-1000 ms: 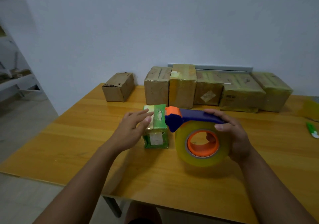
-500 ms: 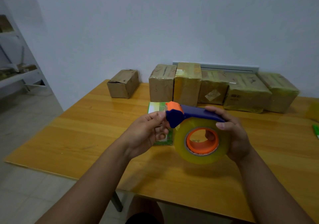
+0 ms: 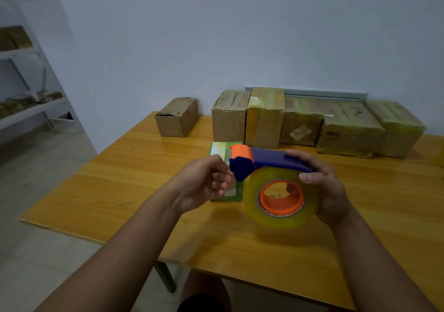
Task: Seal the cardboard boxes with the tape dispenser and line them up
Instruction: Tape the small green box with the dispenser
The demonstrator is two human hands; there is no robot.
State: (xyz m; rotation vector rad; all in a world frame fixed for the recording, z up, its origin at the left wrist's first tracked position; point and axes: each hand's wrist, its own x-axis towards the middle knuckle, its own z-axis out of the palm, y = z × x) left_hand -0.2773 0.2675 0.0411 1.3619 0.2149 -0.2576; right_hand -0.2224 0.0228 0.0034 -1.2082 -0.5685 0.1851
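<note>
My right hand (image 3: 330, 191) grips the blue and orange tape dispenser (image 3: 271, 160) with its big yellowish tape roll (image 3: 253, 195), held just above the table. Curled fingers of my left hand (image 3: 201, 181) pinch at the tape end by the dispenser's orange head. Behind both hands a small green box (image 3: 219, 148) stands on the wooden table (image 3: 120, 179), mostly hidden. Several taped cardboard boxes (image 3: 264, 119) stand side by side along the wall. One plain cardboard box (image 3: 176, 117) sits apart to their left.
A grey rail (image 3: 312, 93) runs along the wall behind the boxes. White shelving (image 3: 28, 109) stands at the far left over a tiled floor. The table's front edge is close to my body, its left edge near the shelving side.
My left hand left the top of the green box and came to the dispenser's head, curling its fingers there. The dispenser rose slightly in my right hand.
</note>
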